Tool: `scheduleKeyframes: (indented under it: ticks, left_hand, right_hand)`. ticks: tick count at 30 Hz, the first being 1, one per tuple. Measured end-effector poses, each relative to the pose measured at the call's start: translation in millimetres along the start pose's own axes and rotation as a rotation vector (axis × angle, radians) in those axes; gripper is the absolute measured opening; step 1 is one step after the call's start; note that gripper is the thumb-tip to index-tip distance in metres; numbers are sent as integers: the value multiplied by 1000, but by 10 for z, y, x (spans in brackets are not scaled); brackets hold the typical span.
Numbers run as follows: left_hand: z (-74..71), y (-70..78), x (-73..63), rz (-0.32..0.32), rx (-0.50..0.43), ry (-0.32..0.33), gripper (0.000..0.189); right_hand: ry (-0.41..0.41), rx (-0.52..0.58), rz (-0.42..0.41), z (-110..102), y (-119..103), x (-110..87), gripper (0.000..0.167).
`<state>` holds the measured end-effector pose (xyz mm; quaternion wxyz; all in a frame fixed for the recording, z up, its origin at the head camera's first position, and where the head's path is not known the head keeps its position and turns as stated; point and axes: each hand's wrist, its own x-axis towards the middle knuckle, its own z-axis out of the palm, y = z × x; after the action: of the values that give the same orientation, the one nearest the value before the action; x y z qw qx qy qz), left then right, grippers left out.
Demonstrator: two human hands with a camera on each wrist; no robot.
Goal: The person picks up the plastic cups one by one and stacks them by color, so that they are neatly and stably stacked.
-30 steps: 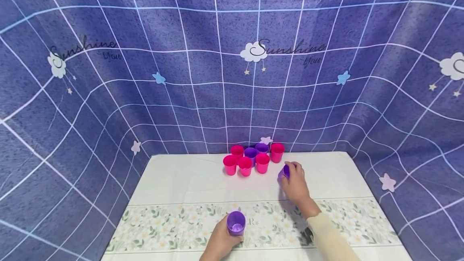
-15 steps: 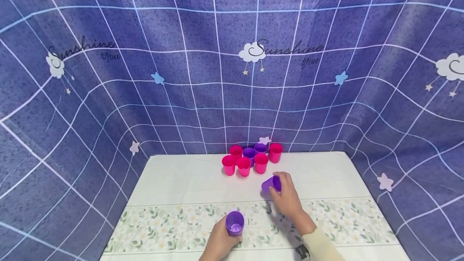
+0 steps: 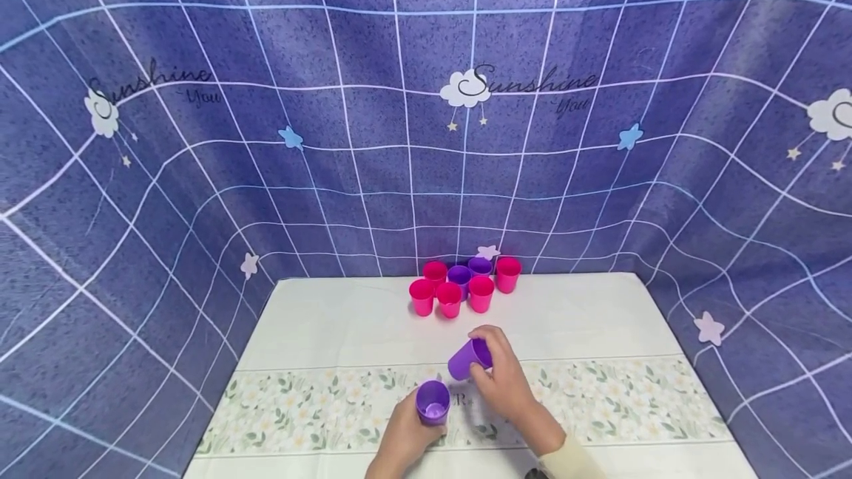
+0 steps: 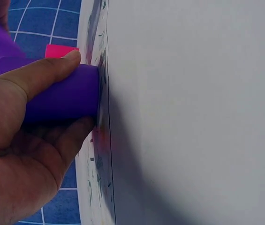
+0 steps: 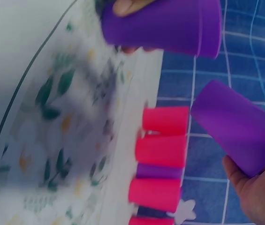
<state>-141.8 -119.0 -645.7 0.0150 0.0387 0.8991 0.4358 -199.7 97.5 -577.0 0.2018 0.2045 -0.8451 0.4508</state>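
My left hand (image 3: 404,431) grips an upright purple cup (image 3: 433,403) on the flowered band of the tablecloth; its thumb and fingers wrap the cup's sides in the left wrist view (image 4: 64,93). Close by to the right, my right hand (image 3: 507,379) holds another purple cup (image 3: 466,361) near its rim. That second cup is tilted, its mouth toward the right palm and its base pointing down-left at the first cup. In the right wrist view the tilted cup (image 5: 235,126) is raised off the table, apart from the left hand's cup (image 5: 165,26).
Toward the table's back edge stands a cluster of several pink cups (image 3: 422,297) and two purple cups (image 3: 459,281), all upright. A pink cup (image 3: 509,275) is at its right end. A blue gridded curtain (image 3: 373,168) surrounds the white table (image 3: 319,324).
My right hand has carried its purple cup leftward and nearer to me, from right of the cluster to beside the left hand's cup. The left hand has stayed in place.
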Motion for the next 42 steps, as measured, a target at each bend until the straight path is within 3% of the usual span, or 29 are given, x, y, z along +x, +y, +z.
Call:
scheduleKeyframes:
  ticks: [6, 13, 23, 32, 38, 42]
  left_hand:
    - [26, -52, 0, 14, 15, 14, 72]
    - [38, -66, 47, 13, 14, 6, 75]
    - [37, -94, 52, 25, 8, 10, 72]
    - [34, -96, 76, 102, 55, 44, 59]
    - [36, -127, 60, 170, 95, 64, 55]
    - [40, -126, 64, 180, 71, 75, 59]
  right_hand:
    - [-44, 58, -18, 36, -205, -52, 51]
    - [-54, 55, -60, 71, -272, -80, 53]
    - [-136, 80, -77, 163, -414, -183, 57]
    - [-133, 26, -201, 371, -408, -280, 61]
    - [-169, -28, -203, 471, -365, -326, 64]
    - [-185, -41, -199, 502, -327, -347, 64]
